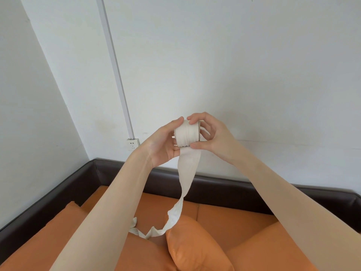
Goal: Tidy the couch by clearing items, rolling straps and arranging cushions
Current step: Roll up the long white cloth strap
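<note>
Two bare hands are in view, the left hand (164,142) and the right hand (214,136). Between them is one white fabric strap (186,136), partly wound into a single roll, with one loose tail hanging from it. There is one orange couch with a dark brown leather frame (224,185). On it lie two orange cushions: one plump cushion (197,245) in the middle and one flatter cushion (56,231) at the left. The wall carries one white socket (132,144) and one white cable duct (115,63).
</note>
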